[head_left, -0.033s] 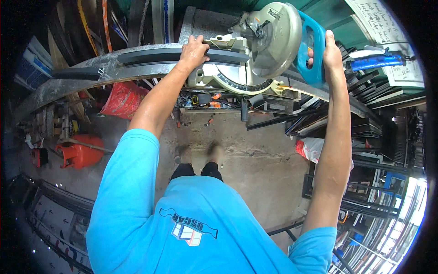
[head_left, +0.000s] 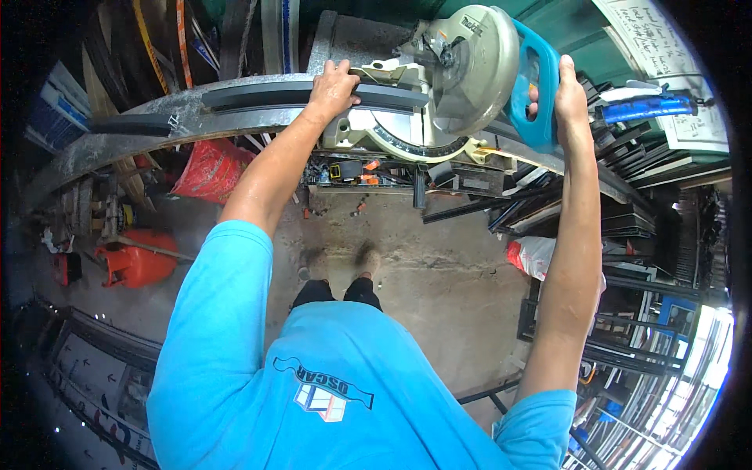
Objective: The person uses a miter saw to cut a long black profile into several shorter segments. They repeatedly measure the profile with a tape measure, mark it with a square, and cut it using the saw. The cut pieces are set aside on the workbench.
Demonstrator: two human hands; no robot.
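Observation:
A dark grey metal profile (head_left: 258, 95) lies along the bench, its right end on the bed of a mitre saw (head_left: 475, 74). My left hand (head_left: 334, 88) is closed over the profile, just left of the blade guard, pressing it at the saw's fence (head_left: 392, 74). With fingers wrapped through it, my right hand (head_left: 571, 98) grips the saw's teal handle (head_left: 546, 86). The rounded guard hides the blade. A curved scale shows at the front of the saw's base (head_left: 407, 149).
Another dark profile (head_left: 129, 125) rests on the bench's left. Below hang a red sack (head_left: 211, 171) and a shelf of small parts (head_left: 360, 170). An orange gas cylinder (head_left: 139, 258) is on the floor at left. Dark offcuts (head_left: 627, 207) are stacked at right, near a blue tool (head_left: 648, 108).

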